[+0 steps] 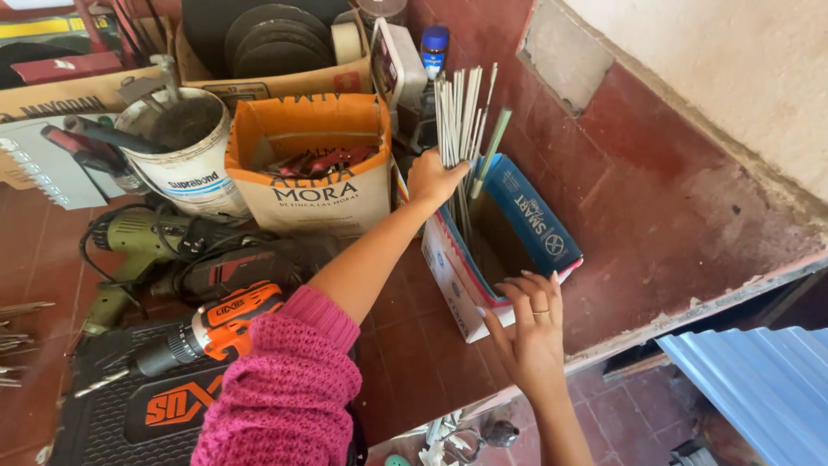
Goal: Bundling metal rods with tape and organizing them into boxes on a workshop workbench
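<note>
**Many thin rods, one fist: how the bundle handles**

Dozens of slim grey welding rods (460, 121) stand upright in your left hand (434, 178), which is closed around the bundle low down, just above the open top of the blue-and-white carton (526, 216). The carton sits near the right edge of the red tiled bench (655, 216), touching your right hand (533, 324), whose fingers are spread flat against the carton's near end, steadying it and gripping nothing.

Judging by their look, each rod is stiff and light, but the bundle together probably has some weight. The coating on such rods is likely brittle, so knocks against the carton rim could chip it. The rods are smooth and round, so they may slide past one another; one greenish rod (492, 151) already leans away from the rest. Hold the bundle well below its middle, as you do now, and the tops will fan out; a grip nearer the middle would likely keep them together better.

Beside the carton, toward the bench's left, stand an orange cardboard box (315, 185) and a white bucket (194, 177).
</note>
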